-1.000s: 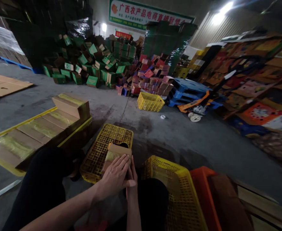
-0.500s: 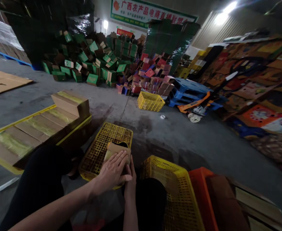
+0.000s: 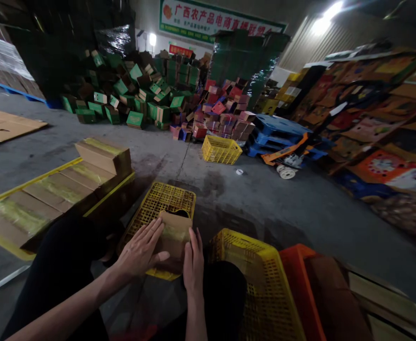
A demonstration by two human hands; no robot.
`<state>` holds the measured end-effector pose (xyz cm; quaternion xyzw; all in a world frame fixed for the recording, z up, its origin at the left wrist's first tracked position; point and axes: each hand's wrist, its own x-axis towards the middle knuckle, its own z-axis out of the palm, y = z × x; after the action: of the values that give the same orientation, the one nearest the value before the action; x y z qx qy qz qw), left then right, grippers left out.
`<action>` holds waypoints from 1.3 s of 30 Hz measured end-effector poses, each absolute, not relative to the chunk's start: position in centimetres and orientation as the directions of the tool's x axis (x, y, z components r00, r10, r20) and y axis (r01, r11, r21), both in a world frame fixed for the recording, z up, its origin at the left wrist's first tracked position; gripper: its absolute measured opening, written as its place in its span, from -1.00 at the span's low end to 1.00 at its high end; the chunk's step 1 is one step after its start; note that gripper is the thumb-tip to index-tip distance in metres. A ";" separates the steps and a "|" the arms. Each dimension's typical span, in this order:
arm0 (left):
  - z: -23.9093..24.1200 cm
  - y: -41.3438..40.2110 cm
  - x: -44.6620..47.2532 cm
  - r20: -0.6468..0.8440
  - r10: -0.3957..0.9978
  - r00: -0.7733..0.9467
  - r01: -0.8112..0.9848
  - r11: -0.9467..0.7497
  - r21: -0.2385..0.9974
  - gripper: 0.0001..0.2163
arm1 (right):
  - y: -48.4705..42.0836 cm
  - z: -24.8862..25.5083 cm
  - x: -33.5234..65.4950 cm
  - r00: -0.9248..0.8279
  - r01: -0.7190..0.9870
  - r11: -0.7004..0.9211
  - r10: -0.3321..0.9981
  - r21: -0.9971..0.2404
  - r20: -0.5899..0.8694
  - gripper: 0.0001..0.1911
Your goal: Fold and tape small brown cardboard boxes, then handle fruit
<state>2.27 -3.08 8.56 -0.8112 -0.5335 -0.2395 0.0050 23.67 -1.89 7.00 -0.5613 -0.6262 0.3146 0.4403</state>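
Brown taped box [image 3: 174, 234] on yellow crate [image 3: 158, 201]; left hand [image 3: 140, 251], slid off its top, and right hand [image 3: 192, 258] flank it, grips spread.

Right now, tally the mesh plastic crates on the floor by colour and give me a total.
Yellow crates: 3 (one far off, one under the cardboard box, one by the right hand)
Orange crate: 1
Total: 4

Brown box [image 3: 174, 232] with glossy tape on yellow lattice crate [image 3: 158, 208]; orange crate [image 3: 296, 279]; blue pallets [image 3: 278, 132].
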 end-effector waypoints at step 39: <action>8.1 -3.0 4.4 0.364 0.882 0.300 0.885 -0.399 0.239 -0.10 | -1.7 8.0 22.1 -0.062 0.529 0.274 0.956 -0.803 0.285 -0.53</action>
<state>4.35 -2.95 8.07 -0.8061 -0.5480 -0.2235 0.0038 22.08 -1.75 8.04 -0.5447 -0.6817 0.2575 0.4151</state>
